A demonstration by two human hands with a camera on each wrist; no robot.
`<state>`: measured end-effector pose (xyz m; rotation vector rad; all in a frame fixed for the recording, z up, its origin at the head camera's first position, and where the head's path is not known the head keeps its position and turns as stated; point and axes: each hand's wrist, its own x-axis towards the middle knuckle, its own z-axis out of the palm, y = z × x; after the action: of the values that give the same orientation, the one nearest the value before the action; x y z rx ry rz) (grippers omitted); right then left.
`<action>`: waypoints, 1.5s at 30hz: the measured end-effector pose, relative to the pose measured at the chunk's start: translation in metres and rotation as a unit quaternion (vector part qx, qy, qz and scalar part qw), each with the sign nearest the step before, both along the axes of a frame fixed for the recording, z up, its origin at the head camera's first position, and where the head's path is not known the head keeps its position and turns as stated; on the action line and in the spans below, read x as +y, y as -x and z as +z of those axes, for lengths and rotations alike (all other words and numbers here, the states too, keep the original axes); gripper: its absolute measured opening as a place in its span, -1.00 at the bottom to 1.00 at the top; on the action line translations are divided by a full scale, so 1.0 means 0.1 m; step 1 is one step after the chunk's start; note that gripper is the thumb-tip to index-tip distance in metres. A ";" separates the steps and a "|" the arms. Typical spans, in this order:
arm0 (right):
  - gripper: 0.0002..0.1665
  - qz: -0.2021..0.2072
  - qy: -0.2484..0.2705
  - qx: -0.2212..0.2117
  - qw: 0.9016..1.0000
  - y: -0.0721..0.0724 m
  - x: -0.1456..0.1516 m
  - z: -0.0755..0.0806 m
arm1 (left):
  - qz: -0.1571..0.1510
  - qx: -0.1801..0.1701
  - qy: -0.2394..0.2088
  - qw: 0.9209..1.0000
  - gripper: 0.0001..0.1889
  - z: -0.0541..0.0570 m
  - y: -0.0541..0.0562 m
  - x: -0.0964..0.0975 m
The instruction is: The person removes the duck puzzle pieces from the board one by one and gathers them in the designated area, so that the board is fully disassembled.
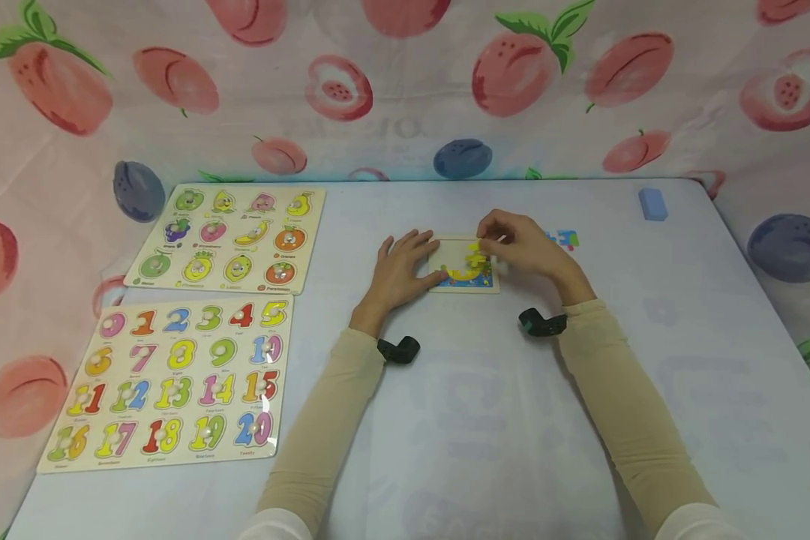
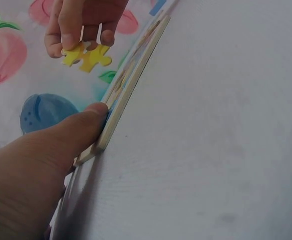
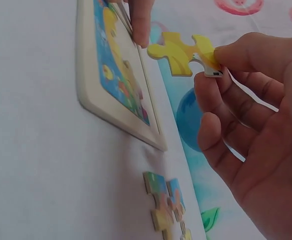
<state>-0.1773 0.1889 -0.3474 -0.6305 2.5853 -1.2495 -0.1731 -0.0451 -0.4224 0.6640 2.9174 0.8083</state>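
A small wooden jigsaw puzzle board [image 1: 449, 253] lies mid-table, with blue and yellow pieces [image 1: 469, 283] filling its lower part. My left hand [image 1: 403, 274] rests at the board's left side, fingers spread and fairly straight. Its thumb [image 2: 88, 122] lies on the board's frame in the left wrist view. Above the board's right half, my right hand [image 1: 523, 244] pinches a yellow jigsaw piece [image 3: 178, 55] between thumb and fingertips. The left wrist view shows that yellow piece [image 2: 88, 56] raised over the board, its knobs pointing down.
Several loose jigsaw pieces [image 1: 567, 239] lie just right of the right hand. A blue block [image 1: 652, 204] sits at the far right. On the left lie a fruit peg board [image 1: 226, 240] and, nearer, a number peg board [image 1: 169, 382]. A peach-print cloth [image 1: 391, 90] hangs behind the table.
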 end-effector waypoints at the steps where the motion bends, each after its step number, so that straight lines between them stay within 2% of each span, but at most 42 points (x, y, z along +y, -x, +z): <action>1: -0.83 -0.001 0.000 -0.001 1.000 0.00 0.01 0.01 | 0.000 0.001 0.000 1.000 -0.33 0.00 0.00 0.00; 4: -0.84 -0.008 -0.007 0.000 1.000 0.01 0.06 0.01 | -0.001 0.004 -0.001 1.000 -0.33 0.00 0.00 0.00; 11: -0.85 -0.032 0.002 -0.005 0.999 0.20 0.33 -0.28 | -0.003 0.006 -0.003 1.000 -0.34 -0.01 0.00 0.00; 21: -0.82 -0.064 -0.009 -0.028 0.998 0.19 0.56 -0.23 | -0.005 0.013 -0.002 1.000 -0.34 -0.02 -0.01 -0.01; 30: -0.80 -0.077 -0.047 -0.056 0.994 0.10 0.63 -0.06 | -0.005 0.012 -0.001 1.000 -0.35 -0.02 -0.01 -0.01; 38: -0.73 -0.083 -0.060 -0.070 0.992 0.17 0.86 -0.21 | -0.006 0.015 0.004 1.000 -0.37 -0.04 0.00 0.00; 45: -0.65 -0.090 -0.094 -0.097 0.987 0.18 0.97 -0.25 | -0.006 0.018 0.006 1.000 -0.37 -0.03 0.00 0.00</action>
<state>-0.1948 0.2861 -0.3721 -0.2312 2.5991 -1.0389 -0.1727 -0.0447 -0.4252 0.7031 2.9452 0.7840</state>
